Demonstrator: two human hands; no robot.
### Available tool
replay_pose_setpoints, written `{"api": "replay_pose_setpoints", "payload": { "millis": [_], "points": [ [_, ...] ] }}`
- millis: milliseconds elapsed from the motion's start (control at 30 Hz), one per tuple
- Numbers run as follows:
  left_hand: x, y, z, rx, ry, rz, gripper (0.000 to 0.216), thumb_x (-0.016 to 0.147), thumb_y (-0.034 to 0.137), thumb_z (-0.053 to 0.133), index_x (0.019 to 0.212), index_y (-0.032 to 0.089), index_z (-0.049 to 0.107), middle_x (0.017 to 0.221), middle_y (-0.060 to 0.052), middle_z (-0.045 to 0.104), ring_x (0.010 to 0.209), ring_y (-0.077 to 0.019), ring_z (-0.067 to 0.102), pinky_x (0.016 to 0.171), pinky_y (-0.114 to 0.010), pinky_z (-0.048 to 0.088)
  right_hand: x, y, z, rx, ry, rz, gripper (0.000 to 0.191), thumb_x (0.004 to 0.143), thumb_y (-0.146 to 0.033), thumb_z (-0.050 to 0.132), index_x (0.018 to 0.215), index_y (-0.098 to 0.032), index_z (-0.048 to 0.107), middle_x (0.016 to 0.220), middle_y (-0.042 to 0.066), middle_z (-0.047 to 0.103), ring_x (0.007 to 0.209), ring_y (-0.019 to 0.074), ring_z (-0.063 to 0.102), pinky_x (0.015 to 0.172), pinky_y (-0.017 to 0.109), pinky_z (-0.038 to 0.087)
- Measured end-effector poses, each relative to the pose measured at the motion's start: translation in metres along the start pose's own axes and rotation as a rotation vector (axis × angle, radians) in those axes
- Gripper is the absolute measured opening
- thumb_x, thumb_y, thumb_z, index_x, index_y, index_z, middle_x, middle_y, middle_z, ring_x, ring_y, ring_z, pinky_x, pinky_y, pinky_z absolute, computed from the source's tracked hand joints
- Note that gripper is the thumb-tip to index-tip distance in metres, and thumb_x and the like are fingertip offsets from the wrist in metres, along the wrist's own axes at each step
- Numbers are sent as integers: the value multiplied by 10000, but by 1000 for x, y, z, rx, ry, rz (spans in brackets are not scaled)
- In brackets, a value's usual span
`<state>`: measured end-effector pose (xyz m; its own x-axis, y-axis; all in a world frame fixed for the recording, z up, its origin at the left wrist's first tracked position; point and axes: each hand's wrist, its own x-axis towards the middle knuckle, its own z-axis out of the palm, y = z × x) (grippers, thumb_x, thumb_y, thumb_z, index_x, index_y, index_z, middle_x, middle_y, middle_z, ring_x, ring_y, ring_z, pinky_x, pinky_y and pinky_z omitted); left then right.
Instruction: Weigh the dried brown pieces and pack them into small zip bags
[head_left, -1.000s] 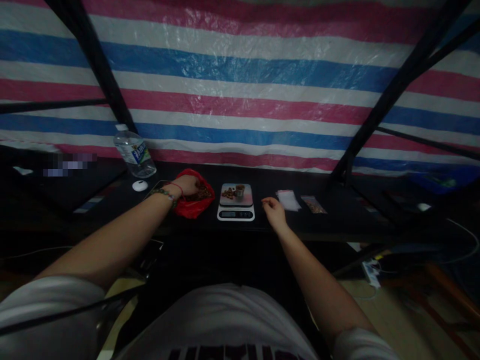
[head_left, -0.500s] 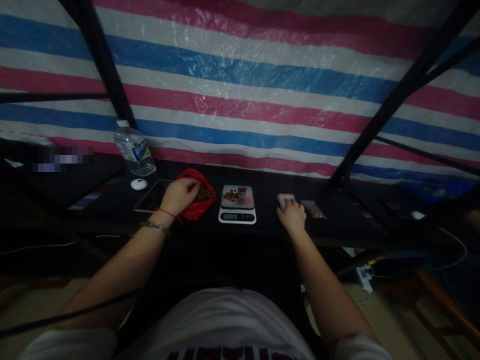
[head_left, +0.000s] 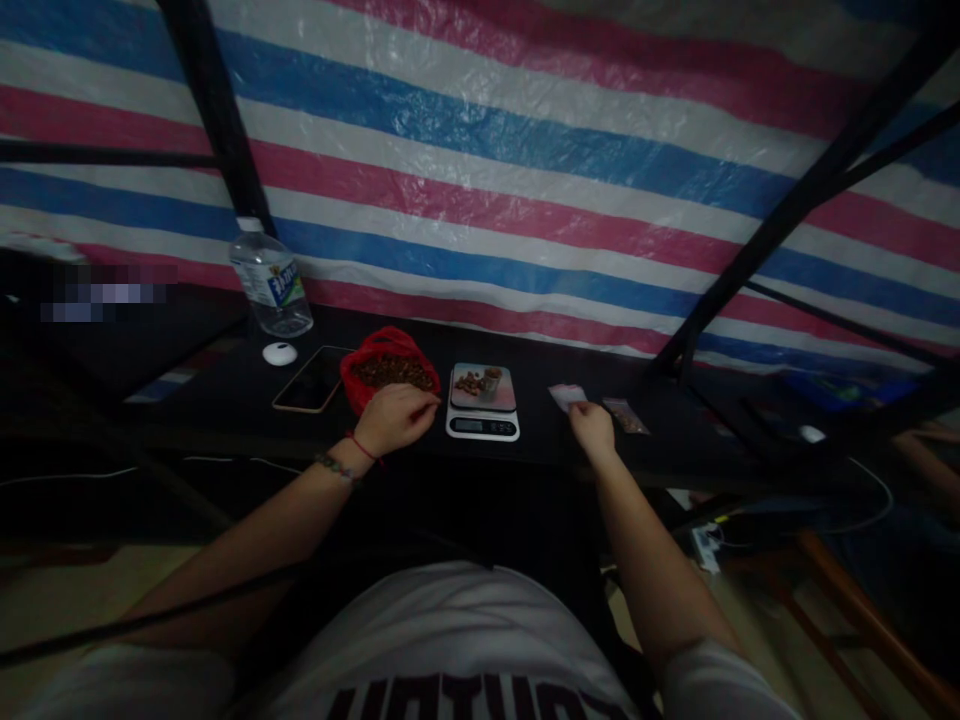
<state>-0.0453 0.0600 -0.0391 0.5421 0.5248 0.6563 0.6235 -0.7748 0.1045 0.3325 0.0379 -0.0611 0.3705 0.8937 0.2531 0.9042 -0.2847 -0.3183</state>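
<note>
My left hand (head_left: 397,417) is closed in a pinch in front of the red plastic bag (head_left: 358,396). Whatever its fingertips hold is too small to make out. Small brown pieces (head_left: 391,371) fill the open bag. The fingers of my right hand (head_left: 592,428) are closed on the near edge of a small clear plastic bag (head_left: 567,397), which lies on the table. Between my hands stands a white digital scale (head_left: 484,426). Nut-like brown shapes and a small cup show on its plate, perhaps a printed picture. Right of my right hand lies another small bag (head_left: 625,416) with brown bits inside.
A dark tablet or phone (head_left: 309,380), a white rounded mouse-like object (head_left: 280,354) and a large clear bottle (head_left: 271,280) are at the left on the black table (head_left: 525,362). Dark metal bars slant up on both sides. Striped plastic sheeting (head_left: 480,190) hangs behind.
My left hand has come out of the red bag toward me and to the right, uncovering the brown pieces. My right hand has drawn back slightly, its fingers now pinched at the small bag's edge.
</note>
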Motion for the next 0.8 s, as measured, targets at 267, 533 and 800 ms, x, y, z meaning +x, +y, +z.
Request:
{"api": "replay_pose_setpoints", "payload": {
  "millis": [267,533,800],
  "points": [
    [9,20,-4,-380,167,-227,227,854,308,514,869,163,688,848,-71,695,825,-189,624,783,-328,477,-8,-45,-43,777,230,-291,336,807,-454,533,832,-151,676,817,73,678,774,198,621,741,317,482],
    [12,34,-7,-1117,-84,-481,393,784,478,596,984,142,639,776,-53,682,580,-121,592,515,-228,465,-35,-140,-55,916,-541,-642,262,815,-401,563,753,-160,643,582,-22,558,531,100,509,525,210,396],
    [5,35,2,-1237,-210,-567,383,754,511,620,745,129,603,523,2,588,421,-82,521,399,-182,367,-37,-140,-34,840,-414,-662,236,829,-333,538,863,-154,688,745,21,642,666,130,565,630,245,433]
  ]
}}
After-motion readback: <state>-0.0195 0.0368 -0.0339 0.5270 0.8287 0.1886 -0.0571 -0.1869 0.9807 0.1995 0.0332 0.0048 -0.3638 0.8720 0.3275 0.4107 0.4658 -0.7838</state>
